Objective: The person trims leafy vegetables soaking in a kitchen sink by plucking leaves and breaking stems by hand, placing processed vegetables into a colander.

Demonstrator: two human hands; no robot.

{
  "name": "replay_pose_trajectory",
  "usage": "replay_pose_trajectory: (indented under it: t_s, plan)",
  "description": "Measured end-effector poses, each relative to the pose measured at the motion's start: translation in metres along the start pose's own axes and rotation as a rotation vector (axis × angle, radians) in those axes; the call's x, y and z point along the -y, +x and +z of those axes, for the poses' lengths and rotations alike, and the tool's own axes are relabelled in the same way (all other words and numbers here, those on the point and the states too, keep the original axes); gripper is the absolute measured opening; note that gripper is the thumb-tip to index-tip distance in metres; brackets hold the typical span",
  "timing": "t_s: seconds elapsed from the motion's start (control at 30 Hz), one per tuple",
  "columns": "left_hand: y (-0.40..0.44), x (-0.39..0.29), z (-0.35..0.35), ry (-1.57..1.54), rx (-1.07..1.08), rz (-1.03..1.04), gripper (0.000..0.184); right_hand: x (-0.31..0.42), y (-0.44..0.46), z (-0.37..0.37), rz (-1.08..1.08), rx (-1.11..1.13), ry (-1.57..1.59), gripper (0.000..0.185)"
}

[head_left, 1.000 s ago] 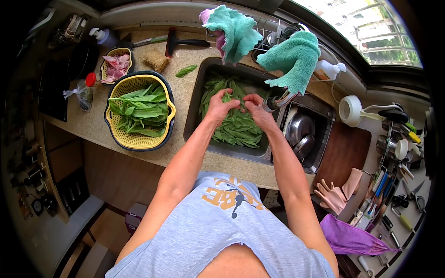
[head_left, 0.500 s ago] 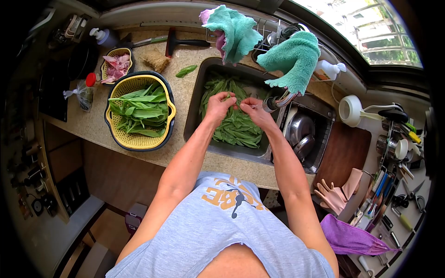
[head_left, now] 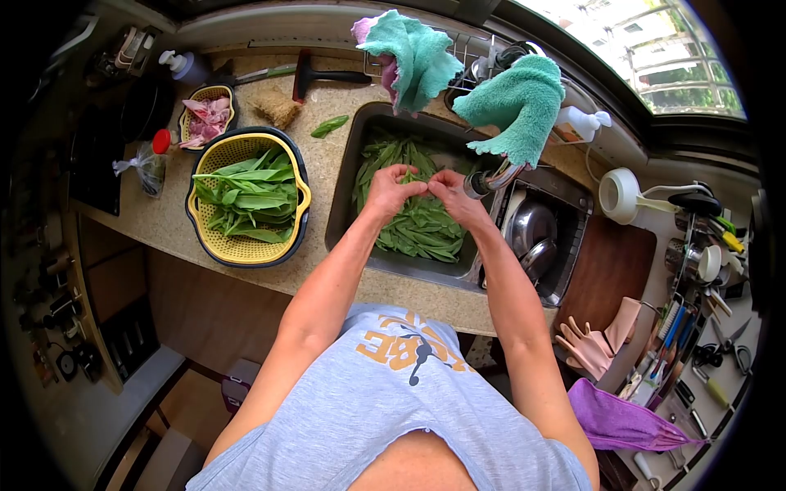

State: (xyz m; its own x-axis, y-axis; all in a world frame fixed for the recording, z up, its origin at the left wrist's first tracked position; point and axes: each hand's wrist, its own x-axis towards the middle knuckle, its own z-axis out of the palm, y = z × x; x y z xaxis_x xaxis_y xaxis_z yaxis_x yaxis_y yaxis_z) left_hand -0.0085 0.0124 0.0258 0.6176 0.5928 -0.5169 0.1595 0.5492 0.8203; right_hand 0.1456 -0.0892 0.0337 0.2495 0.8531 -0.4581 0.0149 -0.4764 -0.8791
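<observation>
Over the sink (head_left: pixel 337 214), my left hand (head_left: pixel 391 190) and my right hand (head_left: pixel 453 196) meet at the fingertips. Both are pinched on a green leaf (head_left: pixel 412 177), part of which shows between them; the fingers cover the rest. Below them the basin holds a heap of long leafy greens (head_left: pixel 422 229). To the left stands a yellow colander (head_left: pixel 237 247) in a dark outer bowl, with more leafy greens (head_left: pixel 254 196) inside. A single loose leaf (head_left: pixel 329 126) lies on the counter behind the sink's left corner.
The faucet (head_left: pixel 479 183) with a green cloth (head_left: pixel 524 106) over it stands right beside my right hand. Metal pots (head_left: pixel 530 229) sit in the right basin. A small basket of raw meat (head_left: pixel 206 119), a scrub brush (head_left: pixel 274 106) and a knife (head_left: pixel 266 72) are at the back left.
My two hands have come closer together, fingertips now touching around the leaf. The left hand has shifted slightly right. The colander and the heap of greens look the same.
</observation>
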Motion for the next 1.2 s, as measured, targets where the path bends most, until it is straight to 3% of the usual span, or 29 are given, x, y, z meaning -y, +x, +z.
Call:
replay_pose_trajectory:
  t_s: [0.37,0.47,0.63,0.7,0.87,0.97,1.13,1.2]
  plan:
    - [0.007,0.000,-0.004,0.396,0.014,0.126,0.036,-0.015,0.006,0.003,-0.110,-0.041,-0.009,0.014]
    - [-0.002,-0.016,-0.002,0.254,-0.002,0.009,0.035,-0.010,0.005,-0.001,-0.086,0.011,0.005,0.015]
    - [0.004,-0.008,-0.006,0.128,-0.002,0.025,0.031,-0.011,0.006,-0.002,-0.036,0.034,-0.072,0.017]
    - [0.005,-0.007,-0.003,0.104,-0.012,0.025,0.031,-0.017,0.010,0.002,-0.120,0.021,-0.021,0.018]
    - [0.008,0.000,-0.005,-0.076,-0.047,0.048,0.041,-0.009,0.008,0.003,-0.044,-0.014,0.002,0.019]
    - [0.005,-0.003,-0.001,0.089,-0.119,0.124,0.047,0.001,0.004,0.000,-0.031,-0.025,-0.014,0.021]
    - [0.009,-0.002,-0.007,0.054,-0.047,0.099,0.052,-0.004,0.006,-0.004,-0.009,-0.027,-0.004,0.018]
    - [0.012,-0.002,-0.011,0.067,-0.024,0.089,0.051,-0.007,0.007,-0.002,0.038,-0.001,0.148,0.018]
